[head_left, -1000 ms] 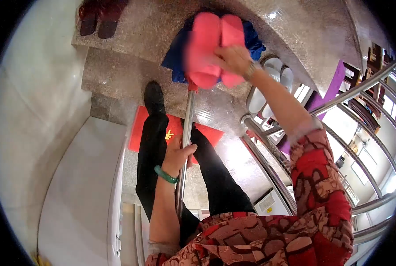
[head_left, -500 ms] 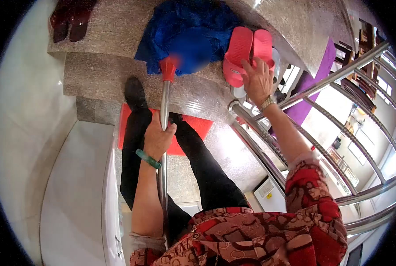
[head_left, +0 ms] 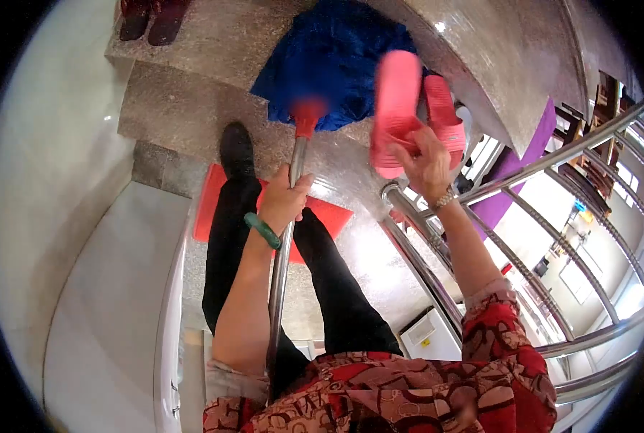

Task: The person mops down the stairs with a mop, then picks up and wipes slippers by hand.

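My left hand (head_left: 286,200) is wrapped round the metal pole of a mop (head_left: 281,270), with a green bangle on the wrist. At the pole's far end a red socket (head_left: 307,121) meets the mop's blue cloth head (head_left: 365,43), which lies on the stair; part of it is blurred. My right hand (head_left: 427,163) grips a pink slipper (head_left: 398,83) at its strap end, and that slipper is tilted up off the step. Just right of it is the second pink slipper (head_left: 443,108), partly behind my fingers; whether they hold it too is unclear.
Steel stair railings (head_left: 545,162) run along the right, with a lower room beyond. A red mat (head_left: 329,216) lies by my feet. Dark red shoes (head_left: 165,22) stand on the upper step at left. Light-coloured footwear (head_left: 466,123) shows beside the slippers.
My right hand has closed on a pink slipper and raised it, turning it away from its pair. My left hand keeps its hold on the mop pole; the view has shifted slightly.
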The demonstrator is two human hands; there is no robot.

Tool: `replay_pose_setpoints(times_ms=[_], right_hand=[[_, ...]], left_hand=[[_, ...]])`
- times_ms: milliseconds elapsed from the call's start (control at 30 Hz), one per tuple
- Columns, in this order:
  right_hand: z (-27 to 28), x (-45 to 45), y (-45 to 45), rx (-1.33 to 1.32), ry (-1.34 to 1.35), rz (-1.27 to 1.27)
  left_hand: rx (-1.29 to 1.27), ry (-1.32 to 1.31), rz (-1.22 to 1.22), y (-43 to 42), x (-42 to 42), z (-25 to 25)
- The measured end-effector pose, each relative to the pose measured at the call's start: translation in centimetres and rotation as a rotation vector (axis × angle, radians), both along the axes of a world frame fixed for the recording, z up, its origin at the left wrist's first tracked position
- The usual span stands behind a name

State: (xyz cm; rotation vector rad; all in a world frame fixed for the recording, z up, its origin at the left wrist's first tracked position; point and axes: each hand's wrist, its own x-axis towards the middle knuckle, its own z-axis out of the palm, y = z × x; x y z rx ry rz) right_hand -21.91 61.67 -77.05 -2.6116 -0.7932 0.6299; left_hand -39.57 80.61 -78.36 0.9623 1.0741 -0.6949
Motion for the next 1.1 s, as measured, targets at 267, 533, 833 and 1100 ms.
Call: replay_pose_setpoints(times_ms=[267,533,833,1100], right_hand=[[-11.5,8.2,15.2,-0.216,-0.044,0.398],[-8.1,3.3,12.0,0.034,-0.214,0.262],[-10.9,2.9,14.6,-0.039,-0.216,0.158],[-6.6,-2.1,7.8,-0.032,-0.086,0.170]], left_hand=[[0.085,-0.020,-0.053,1.1,0.4,-0.6],[0.045,-0.004,-0.033,1.4,0.3,-1.4],[-0.033,0.015,0.012,1.0,0.7,-1.3],[-0.142,-0.018,0.170,0.6,-0.4,-2.0]])
